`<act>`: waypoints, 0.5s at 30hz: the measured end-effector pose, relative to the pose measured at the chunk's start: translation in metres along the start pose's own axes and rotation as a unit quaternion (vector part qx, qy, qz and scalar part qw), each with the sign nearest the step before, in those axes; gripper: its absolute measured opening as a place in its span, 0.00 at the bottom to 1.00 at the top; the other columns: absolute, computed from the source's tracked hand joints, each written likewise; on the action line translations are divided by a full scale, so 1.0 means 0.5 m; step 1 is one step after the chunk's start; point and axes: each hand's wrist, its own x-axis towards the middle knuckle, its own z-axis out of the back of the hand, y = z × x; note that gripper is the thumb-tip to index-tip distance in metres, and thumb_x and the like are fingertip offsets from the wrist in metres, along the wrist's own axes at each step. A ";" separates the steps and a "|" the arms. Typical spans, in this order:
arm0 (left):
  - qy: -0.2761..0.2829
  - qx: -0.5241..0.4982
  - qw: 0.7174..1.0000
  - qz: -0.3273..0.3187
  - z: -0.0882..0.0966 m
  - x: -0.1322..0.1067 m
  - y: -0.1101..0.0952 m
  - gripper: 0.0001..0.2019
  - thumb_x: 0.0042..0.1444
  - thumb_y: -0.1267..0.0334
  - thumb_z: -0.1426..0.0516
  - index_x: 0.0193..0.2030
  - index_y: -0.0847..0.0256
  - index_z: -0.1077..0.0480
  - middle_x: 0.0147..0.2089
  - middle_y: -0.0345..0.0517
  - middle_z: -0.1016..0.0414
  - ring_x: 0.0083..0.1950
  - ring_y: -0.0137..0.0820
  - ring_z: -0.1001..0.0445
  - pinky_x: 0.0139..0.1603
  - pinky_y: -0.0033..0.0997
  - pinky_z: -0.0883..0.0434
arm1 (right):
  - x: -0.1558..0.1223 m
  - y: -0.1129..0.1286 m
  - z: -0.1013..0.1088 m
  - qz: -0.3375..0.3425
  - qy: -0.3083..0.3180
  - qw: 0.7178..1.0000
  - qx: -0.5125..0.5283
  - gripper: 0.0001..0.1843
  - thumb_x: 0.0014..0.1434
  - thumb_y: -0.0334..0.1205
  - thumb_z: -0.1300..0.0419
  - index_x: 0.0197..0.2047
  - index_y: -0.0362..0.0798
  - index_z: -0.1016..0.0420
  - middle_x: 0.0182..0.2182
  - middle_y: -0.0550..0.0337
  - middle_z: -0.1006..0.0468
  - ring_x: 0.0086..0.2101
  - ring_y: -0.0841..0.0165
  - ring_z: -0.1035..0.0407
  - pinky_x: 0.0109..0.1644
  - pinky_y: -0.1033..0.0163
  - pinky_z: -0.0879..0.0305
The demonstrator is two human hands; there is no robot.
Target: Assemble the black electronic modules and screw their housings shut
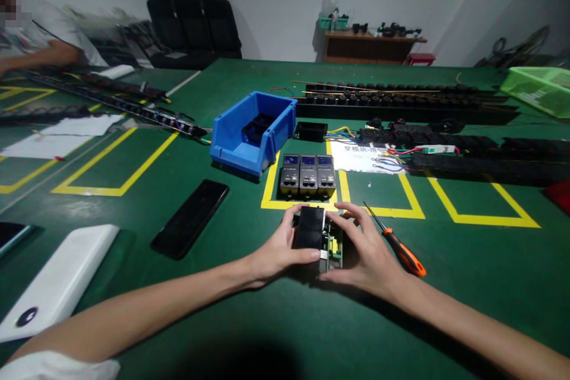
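Note:
My left hand [280, 249] is wrapped round a black module housing [310, 228], thumb along its near side. From the right side of the housing a green circuit board [335, 244] with a yellow component sticks out. My right hand [367, 246] grips the board's edges between thumb and fingers, at the far and near ends. How far the board sits inside the housing is hidden. Just beyond my hands, three dark modules [308, 173] with blue display faces stand side by side within a yellow tape outline. An orange-and-black screwdriver [403, 252] lies right of my right hand.
A blue bin [243, 154] with black parts stands beyond the left hand. A black phone [191, 219] and a white power-bank-like block [62, 279] lie at left. Wired black strips [463, 163] and a green basket [541, 89] are at right. Another person [53, 41] sits far left.

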 end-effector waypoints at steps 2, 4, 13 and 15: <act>-0.003 0.004 1.000 0.001 -0.003 0.000 -0.001 0.43 0.46 0.65 0.33 0.63 0.50 0.53 0.60 0.52 0.34 0.63 0.44 0.34 0.64 0.51 0.38 | -0.001 0.004 0.003 0.009 -0.009 1.000 0.003 0.53 0.44 0.57 0.30 0.67 0.53 0.50 0.61 0.43 0.45 0.59 0.46 0.44 0.58 0.38 0.37; -0.001 0.007 1.000 0.008 -0.003 -0.001 -0.004 0.42 0.45 0.65 0.32 0.63 0.51 0.51 0.60 0.52 0.34 0.62 0.45 0.34 0.63 0.50 0.38 | -0.002 0.006 0.004 0.016 -0.024 0.999 0.021 0.54 0.44 0.57 0.29 0.67 0.54 0.51 0.60 0.43 0.44 0.60 0.46 0.43 0.60 0.37 0.40; 0.006 -0.021 1.000 0.022 0.008 -0.003 -0.016 0.41 0.41 0.67 0.32 0.61 0.51 0.46 0.64 0.53 0.38 0.65 0.47 0.38 0.62 0.47 0.36 | -0.012 -0.002 -0.018 -0.030 -0.007 0.995 0.092 0.54 0.45 0.50 0.29 0.68 0.51 0.54 0.60 0.44 0.40 0.59 0.49 0.42 0.61 0.41 0.38; 0.009 -0.025 1.000 0.017 0.008 -0.003 -0.014 0.41 0.41 0.68 0.32 0.61 0.51 0.46 0.64 0.52 0.37 0.65 0.47 0.38 0.62 0.46 0.36 | -0.014 -0.004 -0.021 -0.030 -0.008 0.995 0.095 0.52 0.46 0.48 0.29 0.67 0.51 0.53 0.59 0.45 0.39 0.59 0.50 0.41 0.61 0.42 0.38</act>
